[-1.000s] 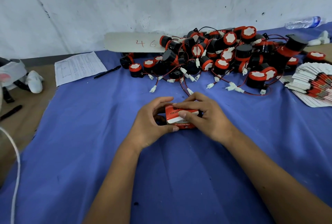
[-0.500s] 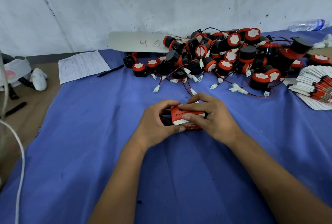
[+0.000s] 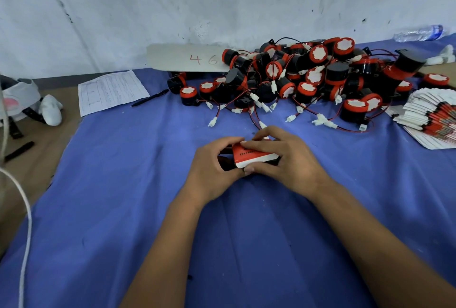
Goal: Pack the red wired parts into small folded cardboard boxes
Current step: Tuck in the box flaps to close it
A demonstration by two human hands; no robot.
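Note:
A small red and white cardboard box [image 3: 251, 157] sits at the middle of the blue cloth, held from both sides. My left hand [image 3: 212, 167] grips its left end, where a dark opening shows. My right hand [image 3: 288, 162] lies over its top and right end, fingers pressing the top face. Whether a part is inside is hidden. Behind the hands lies a big pile of black and red round wired parts [image 3: 308, 78] with white connectors. A fanned stack of flat unfolded boxes [image 3: 434, 117] rests at the right edge.
A printed sheet [image 3: 111, 90] and a black pen [image 3: 150, 97] lie at the back left. A cardboard strip marked 46 [image 3: 187, 58] leans on the wall. A plastic bottle [image 3: 419, 33] lies far right. White objects [image 3: 49, 110] sit on the bare table at left; a white cable [image 3: 24, 209] hangs there.
Both hands stay on the box at about the same spot. The box's top face has tilted up a little toward me, showing more of its red and white side.

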